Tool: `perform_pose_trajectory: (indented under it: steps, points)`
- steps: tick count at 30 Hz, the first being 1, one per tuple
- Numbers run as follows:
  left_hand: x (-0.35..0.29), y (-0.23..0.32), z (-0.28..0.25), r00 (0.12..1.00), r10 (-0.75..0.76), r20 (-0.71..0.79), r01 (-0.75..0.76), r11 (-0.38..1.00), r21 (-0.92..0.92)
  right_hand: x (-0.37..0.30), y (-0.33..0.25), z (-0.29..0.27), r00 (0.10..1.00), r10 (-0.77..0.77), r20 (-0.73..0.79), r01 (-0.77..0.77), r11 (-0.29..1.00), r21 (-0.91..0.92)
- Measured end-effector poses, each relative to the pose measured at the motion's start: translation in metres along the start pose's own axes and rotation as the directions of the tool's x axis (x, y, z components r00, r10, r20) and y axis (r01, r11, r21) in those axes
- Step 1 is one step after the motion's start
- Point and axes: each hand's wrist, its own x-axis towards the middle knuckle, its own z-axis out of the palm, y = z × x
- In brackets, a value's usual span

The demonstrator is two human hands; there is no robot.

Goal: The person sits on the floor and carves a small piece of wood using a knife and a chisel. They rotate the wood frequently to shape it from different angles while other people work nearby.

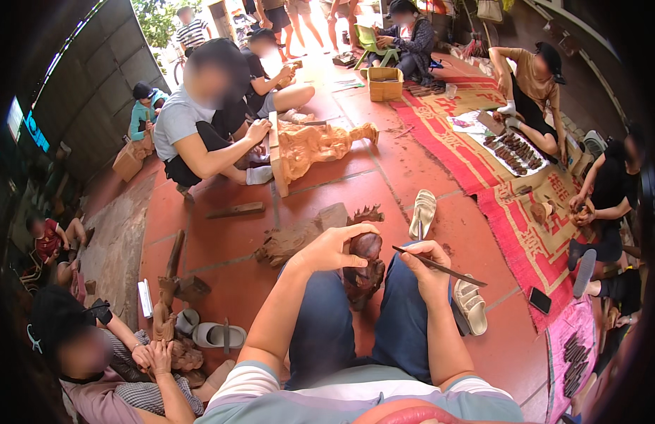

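Note:
Between my knees stands a dark brown wood carving (363,283), its top rounded and smooth, its lower part rough with carved detail. My left hand (334,247) is curved around the top of it, thumb and fingers on either side. My right hand (428,268) grips a thin, dark, slightly curved hand tool (458,274), like a slim file. One end of this tool points left toward the carving; a small gap seems to separate them. The other end sticks out to the right past my hand.
A rough wood piece (303,237) lies ahead on the tiles. Beyond it, a person holds a large wooden statue (317,150) on its side. Beige sandals (471,307) flank my right leg. A phone (540,300) lies on the red mat (504,244). At left, a person holds a carving near a mallet (192,288).

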Motion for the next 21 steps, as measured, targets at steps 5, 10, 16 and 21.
perform_pose_trajectory:
  steps: [5, 10, 16, 21]
  points:
    - [-0.007, -0.018, 0.037, 0.922, 0.135, -0.364, -0.114, 0.990, 0.079, -0.003, 0.003, 0.010, 1.000, -0.011, 0.005, 0.011, 0.998, 0.058]
    - [-0.016, -0.033, 0.056, 0.865, 0.062, -0.498, -0.167, 0.971, -0.170, -0.004, 0.002, 0.023, 0.979, -0.201, 0.044, 0.201, 0.980, 0.005]
    - [-0.024, -0.034, 0.048, 0.936, 0.006, -0.352, -0.096, 0.966, -0.240, 0.006, -0.001, 0.031, 0.857, -0.413, 0.308, 0.508, 0.779, -0.369]
    - [-0.022, -0.040, 0.043, 0.901, 0.037, -0.433, -0.190, 0.930, -0.316, 0.011, 0.004, 0.026, 0.901, -0.289, 0.323, 0.396, 0.853, -0.341]
